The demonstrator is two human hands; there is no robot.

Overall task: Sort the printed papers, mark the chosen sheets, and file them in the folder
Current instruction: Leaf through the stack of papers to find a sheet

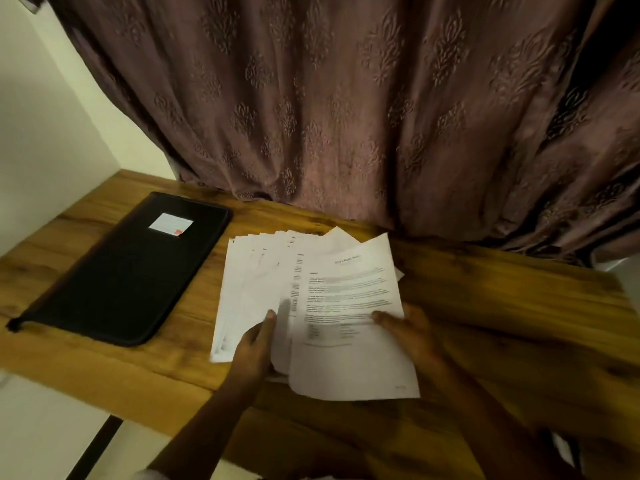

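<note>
1. Head view, the papers: a stack of printed papers [247,282] lies fanned out on the wooden table [502,306], near its middle and just in front of the curtain's hem. The sheets spread leftward, so their left edges show one behind another.
2. The top sheet [349,306] sits tilted over the right part of the fan. Its near corner reaches toward the table's front edge. It carries blocks of printed text, too blurred to read.
3. The left hand [254,344] grips the fan at its near edge, with the thumb lying on top of the sheets and the fingers hidden beneath.
4. The right hand [414,332] pinches the top sheet at its right edge. The thumb presses on the printed face, and the rest of the fingers are behind the paper.
5. The folder [128,268], black with a zip round its rim, lies flat and closed on the left part of the table, beside the papers but not touching them. A white label [171,224] with a small red mark sits near its far end.
6. Behind the table hangs a brownish patterned curtain [346,116]; a pale wall [52,116] stands at the left.
</note>
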